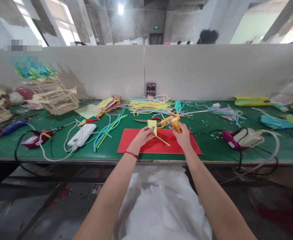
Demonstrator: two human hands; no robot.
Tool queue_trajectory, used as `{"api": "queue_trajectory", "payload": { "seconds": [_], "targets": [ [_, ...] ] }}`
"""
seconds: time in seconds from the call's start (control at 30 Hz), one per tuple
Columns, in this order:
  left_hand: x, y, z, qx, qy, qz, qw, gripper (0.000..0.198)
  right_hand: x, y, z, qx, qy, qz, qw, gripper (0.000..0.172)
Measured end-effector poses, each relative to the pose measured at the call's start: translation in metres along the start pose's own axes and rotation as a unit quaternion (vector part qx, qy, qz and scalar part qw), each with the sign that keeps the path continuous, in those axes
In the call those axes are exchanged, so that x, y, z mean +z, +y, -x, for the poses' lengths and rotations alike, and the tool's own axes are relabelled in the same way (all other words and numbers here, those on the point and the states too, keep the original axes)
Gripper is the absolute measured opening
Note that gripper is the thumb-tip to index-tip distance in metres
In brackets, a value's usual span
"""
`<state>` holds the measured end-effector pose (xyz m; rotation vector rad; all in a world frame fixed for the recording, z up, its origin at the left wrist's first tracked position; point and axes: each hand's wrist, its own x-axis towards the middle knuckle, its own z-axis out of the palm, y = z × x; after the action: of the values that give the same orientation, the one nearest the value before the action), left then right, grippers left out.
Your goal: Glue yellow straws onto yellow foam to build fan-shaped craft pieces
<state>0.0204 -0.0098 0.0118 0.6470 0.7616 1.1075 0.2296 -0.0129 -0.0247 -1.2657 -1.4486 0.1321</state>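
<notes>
My left hand (144,136) is closed on a small pale yellow piece (151,124), flat-looking, with a thin yellow strip (163,140) reaching down to the right from it. In my right hand (182,135) is a yellow hot glue gun (175,122), its nozzle pointing left at the yellow piece. Whether the nozzle touches the piece I cannot tell. Both hands are above a red board (130,140) on the green table (106,151). Just behind lies a pair of scissors (140,120) with red handles, partly hidden by the piece and the glue gun.
Coloured strips (149,106) lie heaped at the back, with more strips (108,131) to the left. A white power strip (81,135) with cables lies left, near a purple device (36,139). Another purple device (233,140) is right. Stick frames (58,100) stand far left before a partition (106,70).
</notes>
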Motion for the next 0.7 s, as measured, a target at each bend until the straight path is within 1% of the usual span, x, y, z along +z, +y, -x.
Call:
{"api": "queue_trajectory", "payload": {
  "seconds": [0.17, 0.57, 0.7],
  "targets": [
    [-0.0009, 0.0001, -0.0005, -0.004, -0.003, -0.011, 1.000, 0.012, 0.0006, 0.0027, -0.0004, 0.002, 0.001, 0.007, 1.000, 0.042],
    [0.0001, -0.0007, -0.0002, 0.000, -0.017, -0.026, 1.000, 0.014, 0.0024, 0.0065, -0.0004, -0.002, 0.031, 0.020, 0.999, 0.042],
    [-0.0004, -0.0012, -0.0011, 0.000, -0.019, -0.028, 0.999, 0.014, 0.0021, 0.0068, -0.0008, 0.007, 0.039, 0.020, 0.999, 0.044]
  ]
}}
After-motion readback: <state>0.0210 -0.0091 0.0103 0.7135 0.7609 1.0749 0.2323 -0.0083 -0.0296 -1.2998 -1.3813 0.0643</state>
